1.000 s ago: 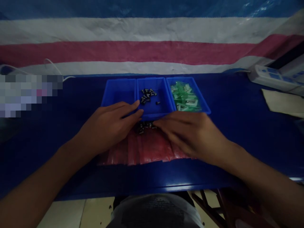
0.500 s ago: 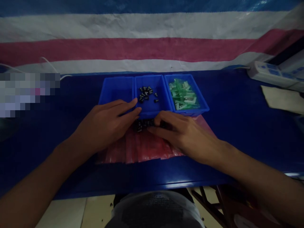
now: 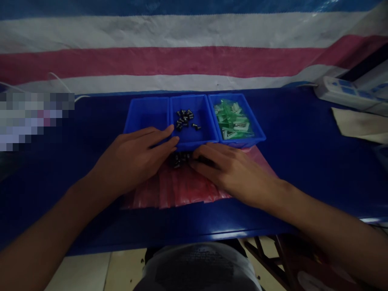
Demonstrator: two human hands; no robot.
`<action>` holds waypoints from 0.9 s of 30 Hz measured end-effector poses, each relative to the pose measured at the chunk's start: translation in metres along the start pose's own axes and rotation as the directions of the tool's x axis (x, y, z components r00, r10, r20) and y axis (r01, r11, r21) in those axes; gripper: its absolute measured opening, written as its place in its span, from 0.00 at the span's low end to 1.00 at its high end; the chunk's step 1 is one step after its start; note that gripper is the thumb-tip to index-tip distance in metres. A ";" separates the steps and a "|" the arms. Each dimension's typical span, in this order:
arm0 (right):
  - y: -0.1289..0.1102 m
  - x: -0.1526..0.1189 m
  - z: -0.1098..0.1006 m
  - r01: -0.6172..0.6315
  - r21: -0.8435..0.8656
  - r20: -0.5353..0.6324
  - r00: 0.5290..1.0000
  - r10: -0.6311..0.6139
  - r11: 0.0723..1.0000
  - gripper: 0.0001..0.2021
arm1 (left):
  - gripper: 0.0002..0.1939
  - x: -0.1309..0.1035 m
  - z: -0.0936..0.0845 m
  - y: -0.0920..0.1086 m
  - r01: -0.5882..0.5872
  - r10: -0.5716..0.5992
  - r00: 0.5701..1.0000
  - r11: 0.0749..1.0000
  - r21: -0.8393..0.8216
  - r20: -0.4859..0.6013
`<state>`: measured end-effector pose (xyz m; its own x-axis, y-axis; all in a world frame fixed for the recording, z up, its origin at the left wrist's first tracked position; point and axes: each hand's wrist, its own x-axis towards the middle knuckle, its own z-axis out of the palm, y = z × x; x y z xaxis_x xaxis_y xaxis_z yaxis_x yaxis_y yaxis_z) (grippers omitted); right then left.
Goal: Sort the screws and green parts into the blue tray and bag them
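Note:
Small black screws lie in a pile on red plastic bags, just in front of three joined blue bins. My right hand is at the pile's right side, thumb and forefinger curled together at the tips; what is between them is hidden. My left hand lies left of the pile with its fingers stretched out, the tips by the front wall of the middle bin. Several more screws sit inside that bin. Part of the pile is covered by my fingers.
The right bin holds green and clear packets with white pieces. The left bin stands beside the middle one. A power strip and a beige sheet lie at the right of the blue table.
My right fingertips have shifted slightly left into the pile. In the middle bin, one loose screw now lies close beside another, lower than before. My left hand has hardly moved.

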<state>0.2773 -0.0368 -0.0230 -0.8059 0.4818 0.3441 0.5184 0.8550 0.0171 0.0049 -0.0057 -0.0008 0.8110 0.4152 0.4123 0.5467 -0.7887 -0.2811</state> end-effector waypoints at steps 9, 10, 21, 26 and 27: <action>-0.002 -0.003 0.000 0.011 0.050 -0.034 0.999 -0.009 0.999 0.12 | 0.13 0.000 0.001 0.000 -0.046 0.048 0.998 0.998 0.051 -0.039; -0.001 -0.003 0.001 0.012 0.059 -0.037 0.999 -0.010 0.998 0.13 | 0.12 0.001 0.000 0.001 -0.047 0.049 0.998 0.997 0.060 -0.040; -0.005 0.003 -0.011 -0.074 0.578 -0.291 0.912 0.289 0.813 0.08 | 0.16 0.001 -0.002 -0.001 -0.071 0.073 0.997 0.996 0.059 -0.036; -0.005 0.005 -0.021 -0.089 0.805 -0.221 0.872 0.437 0.586 0.07 | 0.16 -0.003 0.001 -0.001 -0.019 0.019 1.000 1.000 0.010 -0.005; -0.005 0.006 -0.021 -0.103 0.811 -0.210 0.867 0.452 0.576 0.08 | 0.16 -0.003 0.002 -0.001 -0.006 0.006 1.000 1.000 -0.008 -0.010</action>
<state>0.2760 -0.0426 -0.0018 -0.4046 0.7635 0.5034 0.1501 0.5984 -0.7870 0.0021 -0.0055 -0.0034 0.8121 0.4056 0.4195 0.5400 -0.7947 -0.2771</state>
